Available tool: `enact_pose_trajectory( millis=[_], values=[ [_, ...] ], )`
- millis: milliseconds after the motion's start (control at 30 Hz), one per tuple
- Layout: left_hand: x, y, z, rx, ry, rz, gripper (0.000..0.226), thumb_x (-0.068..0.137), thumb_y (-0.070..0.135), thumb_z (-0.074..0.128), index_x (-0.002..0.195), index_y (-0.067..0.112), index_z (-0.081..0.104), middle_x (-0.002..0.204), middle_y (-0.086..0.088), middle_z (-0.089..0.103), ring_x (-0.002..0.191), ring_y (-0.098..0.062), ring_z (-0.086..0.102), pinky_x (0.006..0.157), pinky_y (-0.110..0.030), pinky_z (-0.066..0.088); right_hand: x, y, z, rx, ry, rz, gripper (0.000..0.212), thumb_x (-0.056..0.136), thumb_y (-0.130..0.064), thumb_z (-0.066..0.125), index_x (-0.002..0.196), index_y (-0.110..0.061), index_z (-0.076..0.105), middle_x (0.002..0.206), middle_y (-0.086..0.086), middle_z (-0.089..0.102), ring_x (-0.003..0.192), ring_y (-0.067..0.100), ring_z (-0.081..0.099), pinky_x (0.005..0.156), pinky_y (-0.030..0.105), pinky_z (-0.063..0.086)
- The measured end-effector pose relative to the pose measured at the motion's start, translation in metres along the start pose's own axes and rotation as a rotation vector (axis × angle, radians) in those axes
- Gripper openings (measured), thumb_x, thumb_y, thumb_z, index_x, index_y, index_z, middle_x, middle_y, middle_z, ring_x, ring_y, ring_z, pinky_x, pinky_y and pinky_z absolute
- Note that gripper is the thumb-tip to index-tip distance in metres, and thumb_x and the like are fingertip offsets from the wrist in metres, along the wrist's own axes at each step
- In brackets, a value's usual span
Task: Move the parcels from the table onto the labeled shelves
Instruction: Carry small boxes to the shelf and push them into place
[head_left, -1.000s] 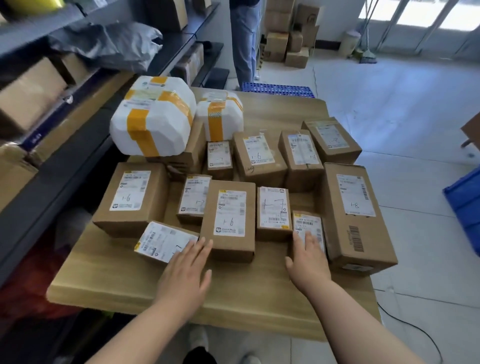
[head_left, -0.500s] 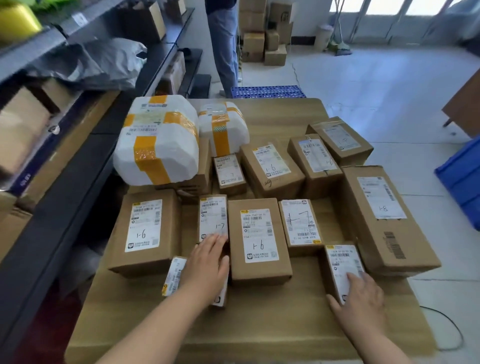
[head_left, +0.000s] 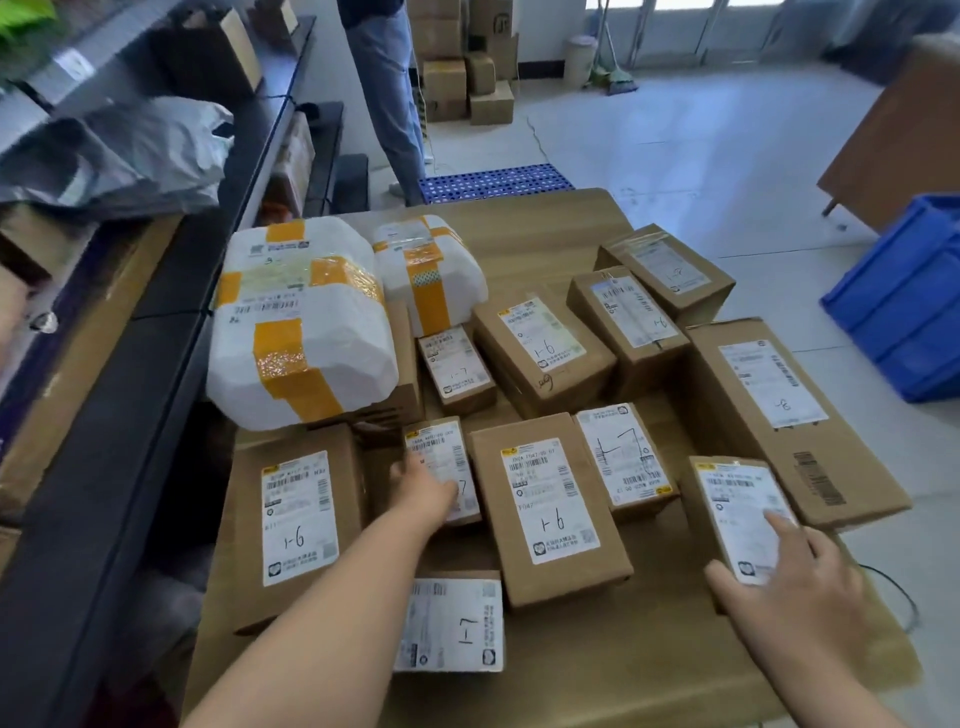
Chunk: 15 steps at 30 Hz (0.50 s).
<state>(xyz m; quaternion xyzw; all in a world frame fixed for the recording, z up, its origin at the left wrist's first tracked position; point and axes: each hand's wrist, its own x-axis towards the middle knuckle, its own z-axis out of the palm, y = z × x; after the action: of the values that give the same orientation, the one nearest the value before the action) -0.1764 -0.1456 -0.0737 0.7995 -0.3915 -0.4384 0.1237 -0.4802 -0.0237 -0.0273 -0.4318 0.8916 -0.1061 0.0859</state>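
Note:
Several labelled cardboard parcels lie on the wooden table (head_left: 623, 675). My left hand (head_left: 423, 488) reaches over a flat parcel marked 1-7 (head_left: 457, 629) and grips a small narrow box (head_left: 439, 447), thumb on its left side, fingers curled over its label. My right hand (head_left: 789, 577) rests on the near end of another small box (head_left: 732, 499), with the index finger straight on the label and the thumb at the near corner. Between my hands lies a box marked 1-6 (head_left: 550, 509). The dark shelves (head_left: 119, 415) run along the left.
Two white foam parcels with yellow tape (head_left: 301, 332) sit at the table's back left, one on top of a box. A long box (head_left: 779, 405) lies at the right edge. A blue bin (head_left: 904, 312) stands on the floor to the right. A person's legs (head_left: 389, 93) stand beyond the table.
My left hand moved forward off the flat 1-7 parcel onto the small narrow box behind it. My right hand stayed on its small box. The camera came closer to the table.

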Motion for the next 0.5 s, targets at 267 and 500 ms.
enact_pose_trajectory(
  millis=[267, 500],
  values=[
    [0.010, -0.013, -0.002, -0.368, -0.194, -0.236, 0.067, 0.076, 0.019, 0.079, 0.131, 0.007, 0.042, 0.118, -0.012, 0.063, 0.099, -0.026, 0.064, 0.088, -0.043, 0.052, -0.026, -0.078, -0.012, 0.140, -0.032, -0.359, 0.081, 0.063, -0.040, 0.083, 0.134, -0.029, 0.046, 0.139, 0.016, 0.038, 0.121, 0.038, 0.038, 0.098, 0.051, 0.036],
    [-0.007, -0.013, -0.007, -0.520, -0.153, -0.224, 0.075, 0.067, 0.017, 0.085, 0.128, 0.010, 0.042, 0.113, -0.013, 0.065, 0.087, -0.024, 0.067, 0.075, -0.039, 0.055, -0.037, -0.102, 0.018, -0.018, -0.374, -0.459, 0.082, 0.076, -0.071, 0.054, 0.143, -0.051, 0.011, 0.152, -0.002, -0.002, 0.141, 0.021, 0.007, 0.112, 0.043, 0.022]
  ],
)
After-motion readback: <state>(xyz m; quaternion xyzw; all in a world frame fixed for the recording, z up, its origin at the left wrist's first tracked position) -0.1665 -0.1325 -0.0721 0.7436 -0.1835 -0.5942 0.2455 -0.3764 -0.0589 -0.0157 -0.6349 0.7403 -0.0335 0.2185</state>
